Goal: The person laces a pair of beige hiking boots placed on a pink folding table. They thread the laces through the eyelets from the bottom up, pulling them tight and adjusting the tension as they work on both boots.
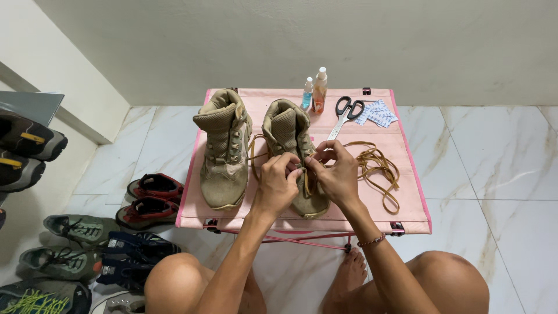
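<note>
White wall (290, 40), marble-tiled floor (482, 163), pink table (407, 174).

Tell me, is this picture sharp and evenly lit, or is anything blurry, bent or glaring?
Head view: soft, even light, with only faint shadows under the boots on the pink table. Both hands and the brown lace are sharp. The wide lens bows the edges, and the marble floor shows a mild sheen.

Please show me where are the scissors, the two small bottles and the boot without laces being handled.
scissors (347, 110): head view, on the black handles.
two small bottles (319, 90): head view, on the orange bottle's body.
left boot (224, 148): head view, on its tongue and eyelets.
</note>
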